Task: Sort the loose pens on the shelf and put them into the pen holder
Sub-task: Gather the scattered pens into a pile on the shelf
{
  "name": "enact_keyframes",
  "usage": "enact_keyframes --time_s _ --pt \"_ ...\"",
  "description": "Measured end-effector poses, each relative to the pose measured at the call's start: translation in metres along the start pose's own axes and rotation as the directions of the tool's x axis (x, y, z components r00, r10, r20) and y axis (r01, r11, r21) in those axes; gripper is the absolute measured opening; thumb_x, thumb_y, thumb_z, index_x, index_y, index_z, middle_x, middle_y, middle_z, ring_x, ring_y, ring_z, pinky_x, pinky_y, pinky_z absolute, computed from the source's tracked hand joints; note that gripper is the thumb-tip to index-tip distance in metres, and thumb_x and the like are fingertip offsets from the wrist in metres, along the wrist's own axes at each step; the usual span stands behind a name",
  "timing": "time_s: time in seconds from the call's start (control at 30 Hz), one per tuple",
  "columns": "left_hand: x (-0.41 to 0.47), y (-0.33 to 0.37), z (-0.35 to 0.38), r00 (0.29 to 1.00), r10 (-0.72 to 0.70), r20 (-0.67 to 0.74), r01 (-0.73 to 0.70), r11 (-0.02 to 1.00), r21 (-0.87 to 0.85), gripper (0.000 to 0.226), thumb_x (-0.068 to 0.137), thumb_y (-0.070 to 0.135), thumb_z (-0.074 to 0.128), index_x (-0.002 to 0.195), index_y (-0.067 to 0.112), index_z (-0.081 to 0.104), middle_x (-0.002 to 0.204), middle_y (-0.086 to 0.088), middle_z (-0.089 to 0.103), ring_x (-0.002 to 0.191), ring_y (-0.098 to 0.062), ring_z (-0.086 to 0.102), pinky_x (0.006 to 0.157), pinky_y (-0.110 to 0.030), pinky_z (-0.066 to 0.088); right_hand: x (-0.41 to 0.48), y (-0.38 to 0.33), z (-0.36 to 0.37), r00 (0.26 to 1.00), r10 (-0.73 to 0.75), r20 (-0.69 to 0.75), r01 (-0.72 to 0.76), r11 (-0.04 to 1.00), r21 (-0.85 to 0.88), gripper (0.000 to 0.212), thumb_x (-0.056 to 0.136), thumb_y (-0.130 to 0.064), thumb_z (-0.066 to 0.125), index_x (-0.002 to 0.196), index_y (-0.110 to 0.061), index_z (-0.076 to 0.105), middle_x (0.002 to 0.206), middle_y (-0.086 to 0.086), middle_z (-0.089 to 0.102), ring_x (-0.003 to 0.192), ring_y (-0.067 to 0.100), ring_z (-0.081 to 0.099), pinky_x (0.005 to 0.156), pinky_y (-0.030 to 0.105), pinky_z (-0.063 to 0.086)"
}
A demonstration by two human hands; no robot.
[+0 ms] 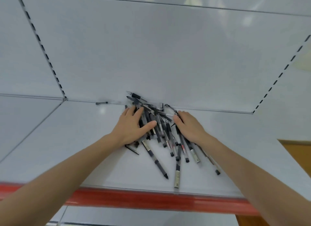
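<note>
1. Two bare hands rest on one heap of dark pens (159, 129), which lies between them on the white shelf (67, 150).
2. Left hand (133, 126): the fingers are straight and spread, pressed flat on the heap's left side. The thumb stretches toward the other hand, and it holds nothing.
3. Right hand (188, 126): it is set against the heap's right side with the thumb on the pens. The fingers bend out of sight, so I cannot tell whether it clasps a pen.
4. Several pens fan out from under both palms toward the red front edge (151, 200).
5. One stray pen (101, 103) lies beyond and left of the left fingertips, against the back panel (151, 57).
</note>
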State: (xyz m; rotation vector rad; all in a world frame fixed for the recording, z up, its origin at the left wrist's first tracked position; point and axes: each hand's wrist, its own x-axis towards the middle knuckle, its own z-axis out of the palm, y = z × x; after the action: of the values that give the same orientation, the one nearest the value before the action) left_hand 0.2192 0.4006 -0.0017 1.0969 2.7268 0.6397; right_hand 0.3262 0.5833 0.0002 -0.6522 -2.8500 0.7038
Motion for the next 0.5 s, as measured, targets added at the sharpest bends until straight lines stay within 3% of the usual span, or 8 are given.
enact_keyframes --time_s 0.1,0.23,0.37,0.5 --pt "0.003 0.012 0.005 0.996 0.08 0.031 -0.08 0.997 0.004 0.094 0.073 0.08 0.028 0.147 0.023 0.017 0.156 -0.007 0.01 0.144 -0.024 0.006 0.118 -0.042 0.011 -0.012 -0.017 -0.004 0.999 0.017 0.04 -0.024 0.984 0.178 0.041 0.1 -0.035 0.03 0.128 -0.008 0.045 0.132 0.01 0.051 0.124 0.026 0.045 0.094 0.026 0.032" --pt "-0.003 0.014 -0.001 0.994 0.099 0.039 -0.098 0.995 -0.014 0.094 0.071 0.082 0.024 0.147 0.028 0.013 0.157 -0.004 -0.003 0.145 -0.024 -0.004 0.117 -0.043 0.005 -0.044 -0.015 -0.027 0.995 0.048 0.092 -0.075 0.946 0.316 0.064 0.095 -0.046 0.038 0.147 -0.016 0.016 0.155 -0.002 0.019 0.141 0.013 0.021 0.105 0.022 0.019" --pt "-0.033 0.01 -0.007 0.987 0.123 0.105 -0.118 0.992 -0.051 0.093 0.071 0.085 0.024 0.146 0.035 0.003 0.156 0.0 -0.015 0.143 -0.02 -0.016 0.117 -0.041 0.0 -0.095 0.003 -0.035 0.974 0.08 0.212 -0.106 0.988 0.114 0.094 0.074 -0.071 0.041 0.148 -0.028 0.001 0.158 -0.008 -0.003 0.144 0.007 -0.002 0.116 0.031 0.004" --pt "-0.034 0.018 0.004 0.968 0.171 0.185 -0.177 0.984 0.019 0.094 0.072 0.078 0.027 0.147 0.029 -0.004 0.155 -0.006 -0.02 0.142 -0.02 -0.021 0.115 -0.036 -0.004 -0.104 -0.002 -0.016 0.974 0.047 0.223 -0.022 0.993 -0.116 0.097 0.075 -0.073 0.034 0.148 -0.022 -0.006 0.157 -0.001 -0.009 0.144 0.011 -0.01 0.114 0.026 -0.002"
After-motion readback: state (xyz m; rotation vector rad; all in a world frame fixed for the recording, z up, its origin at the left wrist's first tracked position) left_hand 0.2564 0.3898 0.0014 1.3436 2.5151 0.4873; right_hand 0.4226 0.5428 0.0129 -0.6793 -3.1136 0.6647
